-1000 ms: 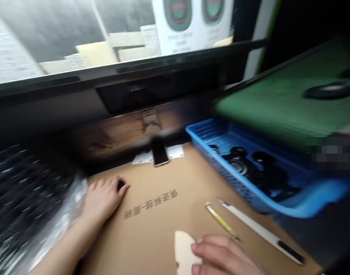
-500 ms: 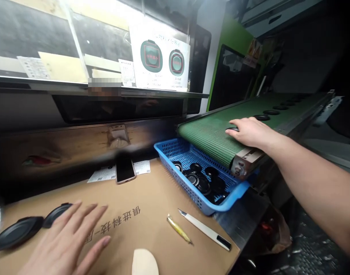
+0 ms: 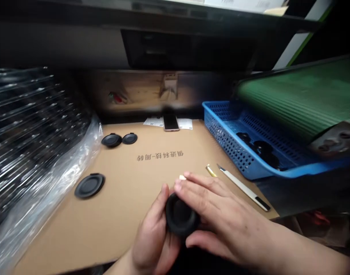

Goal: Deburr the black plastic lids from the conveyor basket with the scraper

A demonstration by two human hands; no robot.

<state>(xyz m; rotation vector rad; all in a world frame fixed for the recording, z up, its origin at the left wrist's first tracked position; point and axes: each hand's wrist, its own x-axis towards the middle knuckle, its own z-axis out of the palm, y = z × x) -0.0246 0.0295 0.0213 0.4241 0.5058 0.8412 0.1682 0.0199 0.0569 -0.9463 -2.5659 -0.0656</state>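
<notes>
A round black part (image 3: 183, 215) with a thick raised rim and a sunken centre is held between my two hands above the near edge of the cardboard. My left hand (image 3: 153, 233) grips it from the left, thumb up along its side. From the right, my right hand (image 3: 220, 214) closes over it, fingers across its top edge and thumb below. Just past the right fingertips a small bit of a cream-coloured piece (image 3: 182, 177) shows; the rest is hidden. Similar black discs lie to the left: one nearer (image 3: 89, 185), and two farther back, a larger (image 3: 111, 140) and a smaller (image 3: 129, 138).
A blue basket (image 3: 234, 149) with several black parts stands at right, under the green conveyor's end (image 3: 300, 95). A craft knife (image 3: 245, 187) and a yellow-wrapped stick (image 3: 211, 170) lie nearby. A phone (image 3: 171, 123) rests at the back. Plastic-wrapped black stacks (image 3: 28, 133) rise at left.
My right hand has come back from the conveyor to the front. My left hand has moved to meet it, and both now hold a black part. The view has turned left and down.
</notes>
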